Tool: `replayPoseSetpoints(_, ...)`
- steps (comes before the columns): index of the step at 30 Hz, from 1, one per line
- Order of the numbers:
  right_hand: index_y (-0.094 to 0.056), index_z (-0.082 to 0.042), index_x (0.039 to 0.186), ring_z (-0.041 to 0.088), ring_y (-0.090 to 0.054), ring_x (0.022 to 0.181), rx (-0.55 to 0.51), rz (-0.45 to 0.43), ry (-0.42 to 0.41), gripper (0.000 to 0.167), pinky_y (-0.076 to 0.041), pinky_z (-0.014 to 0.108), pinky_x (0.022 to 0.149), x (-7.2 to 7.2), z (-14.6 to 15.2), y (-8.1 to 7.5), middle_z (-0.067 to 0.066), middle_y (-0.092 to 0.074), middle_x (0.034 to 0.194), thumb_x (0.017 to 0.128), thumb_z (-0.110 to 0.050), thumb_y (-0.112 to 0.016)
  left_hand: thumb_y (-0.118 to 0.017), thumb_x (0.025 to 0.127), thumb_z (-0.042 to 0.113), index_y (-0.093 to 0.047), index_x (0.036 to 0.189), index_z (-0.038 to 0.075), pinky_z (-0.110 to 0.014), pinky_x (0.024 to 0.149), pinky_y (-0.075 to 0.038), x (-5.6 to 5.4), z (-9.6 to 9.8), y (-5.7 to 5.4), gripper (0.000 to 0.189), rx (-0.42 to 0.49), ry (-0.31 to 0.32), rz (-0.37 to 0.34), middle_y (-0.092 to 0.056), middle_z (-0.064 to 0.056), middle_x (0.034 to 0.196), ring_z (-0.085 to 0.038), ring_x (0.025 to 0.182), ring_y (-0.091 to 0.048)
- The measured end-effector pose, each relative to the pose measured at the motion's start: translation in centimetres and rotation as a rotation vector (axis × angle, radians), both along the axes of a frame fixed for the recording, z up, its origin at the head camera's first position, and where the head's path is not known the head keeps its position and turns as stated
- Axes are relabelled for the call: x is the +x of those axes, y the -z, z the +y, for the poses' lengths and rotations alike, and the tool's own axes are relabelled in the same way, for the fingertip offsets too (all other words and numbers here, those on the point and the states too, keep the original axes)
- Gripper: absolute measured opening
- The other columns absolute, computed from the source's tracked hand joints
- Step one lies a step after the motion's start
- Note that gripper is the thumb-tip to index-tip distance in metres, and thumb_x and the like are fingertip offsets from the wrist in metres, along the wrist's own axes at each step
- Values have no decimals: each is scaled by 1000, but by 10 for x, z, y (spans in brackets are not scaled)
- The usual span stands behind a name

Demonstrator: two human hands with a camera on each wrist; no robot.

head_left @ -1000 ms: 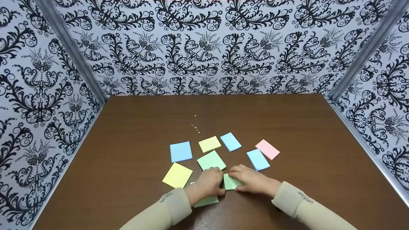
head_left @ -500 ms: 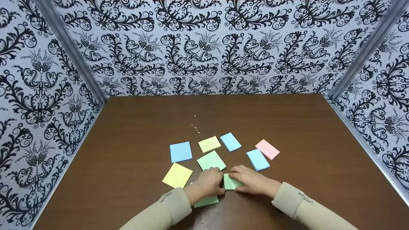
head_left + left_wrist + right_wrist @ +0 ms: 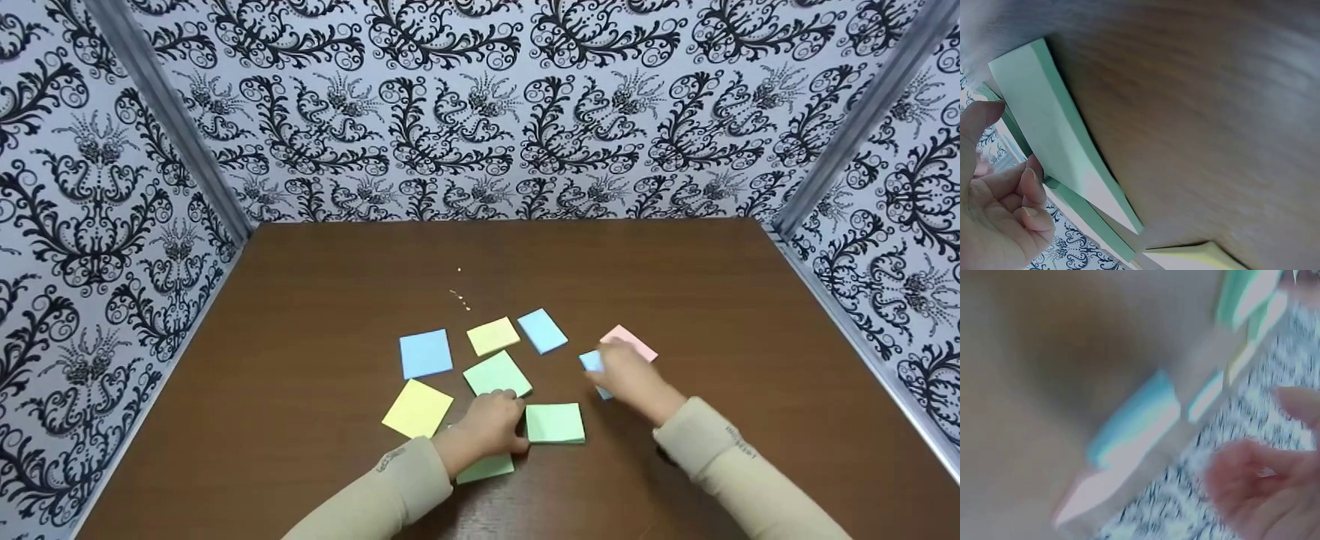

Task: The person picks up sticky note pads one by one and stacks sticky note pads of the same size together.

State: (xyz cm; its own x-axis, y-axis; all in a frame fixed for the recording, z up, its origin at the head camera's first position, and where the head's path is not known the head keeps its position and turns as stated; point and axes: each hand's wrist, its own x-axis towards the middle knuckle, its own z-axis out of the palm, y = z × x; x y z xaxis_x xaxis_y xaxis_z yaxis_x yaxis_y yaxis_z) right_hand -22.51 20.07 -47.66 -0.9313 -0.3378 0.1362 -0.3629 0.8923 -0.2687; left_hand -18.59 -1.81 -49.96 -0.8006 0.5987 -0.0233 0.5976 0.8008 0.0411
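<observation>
My left hand (image 3: 489, 426) is on the table, its thumb and fingers pinching the left end of a green sticky note pad (image 3: 555, 424). In the left wrist view the curled fingers (image 3: 1032, 191) lie beside another green pad (image 3: 1044, 107), which sits partly under my wrist in the head view. A third green pad (image 3: 497, 375) lies just beyond the knuckles. My right hand (image 3: 634, 379), blurred, hovers over a small blue pad (image 3: 591, 362) and hides part of it. Its fingers (image 3: 1241, 467) look loosely bent, with nothing between them. Next to that pad is a pink pad (image 3: 628, 341).
Left of my hands lie a yellow pad (image 3: 418, 409) and a blue pad (image 3: 426, 353). Farther back are a small yellow pad (image 3: 493, 336) and a small blue pad (image 3: 543, 331). Pale crumbs (image 3: 460, 300) dot the brown table (image 3: 337, 285). Patterned walls (image 3: 480, 112) enclose it.
My right hand has left the right end of the green pad and moved right and away to the small blue and pink pads. The left hand has stayed in place.
</observation>
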Motion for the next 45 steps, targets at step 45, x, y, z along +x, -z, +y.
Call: replayPoseSetpoints(45,-55,8,114,27,-49,97,36,-24,-528,50,-44,36,79,17,7,8,15,-53,108,71,-14,-68,-70,74,42,-61,90,11,-31,63,-46,0,4,1,36,-14,-9,-23,-56,-3,82,-18,73,-54)
